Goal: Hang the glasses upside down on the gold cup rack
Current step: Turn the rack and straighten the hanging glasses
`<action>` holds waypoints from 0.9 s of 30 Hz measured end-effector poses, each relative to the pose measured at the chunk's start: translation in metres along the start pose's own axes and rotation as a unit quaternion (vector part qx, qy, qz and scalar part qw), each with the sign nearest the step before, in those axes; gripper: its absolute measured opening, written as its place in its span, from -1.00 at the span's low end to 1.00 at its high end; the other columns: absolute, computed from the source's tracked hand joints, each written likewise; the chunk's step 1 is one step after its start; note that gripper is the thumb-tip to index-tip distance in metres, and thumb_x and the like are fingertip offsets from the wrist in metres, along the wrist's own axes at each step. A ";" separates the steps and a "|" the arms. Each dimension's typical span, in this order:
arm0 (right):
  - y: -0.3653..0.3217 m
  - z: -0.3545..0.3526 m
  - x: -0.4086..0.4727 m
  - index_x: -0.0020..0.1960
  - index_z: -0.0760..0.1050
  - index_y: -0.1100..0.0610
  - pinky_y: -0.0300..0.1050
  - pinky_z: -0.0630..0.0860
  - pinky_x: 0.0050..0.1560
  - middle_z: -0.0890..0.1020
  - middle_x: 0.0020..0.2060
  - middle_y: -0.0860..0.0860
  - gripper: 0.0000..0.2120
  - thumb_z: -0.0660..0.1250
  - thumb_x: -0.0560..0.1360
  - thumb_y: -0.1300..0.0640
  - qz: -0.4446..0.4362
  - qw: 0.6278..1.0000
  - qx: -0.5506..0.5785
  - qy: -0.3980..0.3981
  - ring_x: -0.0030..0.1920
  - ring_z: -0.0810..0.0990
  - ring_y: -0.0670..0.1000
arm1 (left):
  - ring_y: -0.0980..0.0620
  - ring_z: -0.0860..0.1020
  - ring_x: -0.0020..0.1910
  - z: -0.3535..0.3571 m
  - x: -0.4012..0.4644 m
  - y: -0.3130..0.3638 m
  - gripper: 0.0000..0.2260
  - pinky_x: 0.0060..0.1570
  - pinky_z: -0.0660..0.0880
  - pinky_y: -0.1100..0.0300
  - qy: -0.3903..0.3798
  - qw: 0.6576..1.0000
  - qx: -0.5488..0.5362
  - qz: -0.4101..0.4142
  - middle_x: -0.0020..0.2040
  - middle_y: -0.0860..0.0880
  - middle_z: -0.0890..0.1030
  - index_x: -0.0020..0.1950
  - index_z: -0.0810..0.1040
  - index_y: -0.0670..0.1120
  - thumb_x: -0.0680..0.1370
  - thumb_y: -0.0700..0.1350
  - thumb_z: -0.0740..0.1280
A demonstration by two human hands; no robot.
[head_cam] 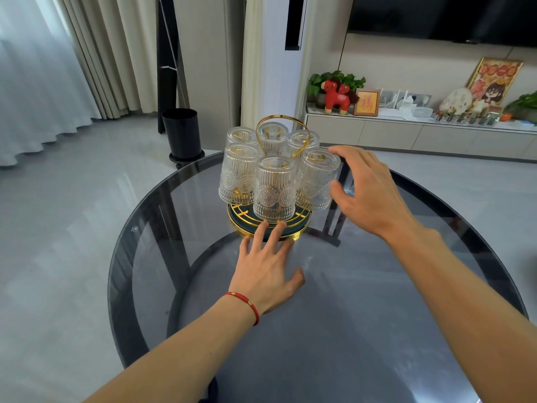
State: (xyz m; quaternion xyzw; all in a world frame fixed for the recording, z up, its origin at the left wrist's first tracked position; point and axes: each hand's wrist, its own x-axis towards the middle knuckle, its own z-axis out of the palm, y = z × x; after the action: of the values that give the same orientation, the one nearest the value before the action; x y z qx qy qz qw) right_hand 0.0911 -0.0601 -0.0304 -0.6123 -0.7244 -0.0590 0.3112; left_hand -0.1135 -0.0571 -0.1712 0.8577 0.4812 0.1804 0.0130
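The gold cup rack (pixel 299 226) stands on the round smoked-glass table (pixel 406 315), with a dark round base and a gold loop handle on top. Several clear embossed glasses hang upside down on its pegs; the front glass (pixel 274 189) faces me, and the right glass (pixel 318 180) is nearest my right hand. My right hand (pixel 367 193) hovers just right of that glass, fingers spread, apparently just clear of it and holding nothing. My left hand (pixel 268 271) lies flat on the table with its fingertips on the rack's base rim.
A black bin (pixel 181 132) stands on the floor beyond the table. A low cabinet (pixel 421 132) at the back right carries a red toy, plants and frames. Curtains hang at the left. The table's near half is bare glass.
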 end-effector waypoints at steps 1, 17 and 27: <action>0.000 0.000 0.000 0.53 0.36 0.07 -0.09 0.17 0.41 0.49 0.46 0.02 -0.47 0.34 0.58 0.15 0.001 1.000 -0.002 -0.007 0.47 0.39 0.06 | -0.19 0.04 0.60 0.000 0.000 0.000 -0.38 0.47 0.14 -0.38 0.000 1.000 0.001 0.000 0.61 -0.02 0.24 0.45 0.46 0.05 0.52 0.36 0.09; -0.006 0.006 0.093 0.69 0.03 -0.04 0.24 0.00 0.55 0.27 0.64 0.05 -0.21 0.00 0.52 -0.31 0.146 0.936 0.287 -0.142 0.64 0.12 0.10 | -0.21 0.10 0.58 0.000 0.002 -0.002 -0.41 0.43 0.22 -0.34 -0.001 1.000 0.010 0.003 0.60 -0.03 0.26 0.43 0.45 0.04 0.53 0.34 0.10; 0.009 0.020 0.102 0.66 0.15 -0.03 0.06 0.12 0.31 0.60 0.39 -0.10 -0.34 -0.07 0.61 -0.25 0.163 0.942 0.264 -0.130 0.57 0.26 0.06 | -0.21 0.11 0.57 -0.004 0.000 -0.001 -0.40 0.43 0.24 -0.34 0.003 1.000 0.010 0.009 0.58 -0.05 0.29 0.41 0.47 0.02 0.52 0.33 0.06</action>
State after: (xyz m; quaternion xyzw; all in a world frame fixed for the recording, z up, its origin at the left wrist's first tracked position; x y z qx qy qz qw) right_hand 0.0862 0.0384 0.0044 -0.6201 -0.6388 0.2656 0.3699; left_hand -0.1159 -0.0571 -0.1673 0.8616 0.4751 0.1785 0.0011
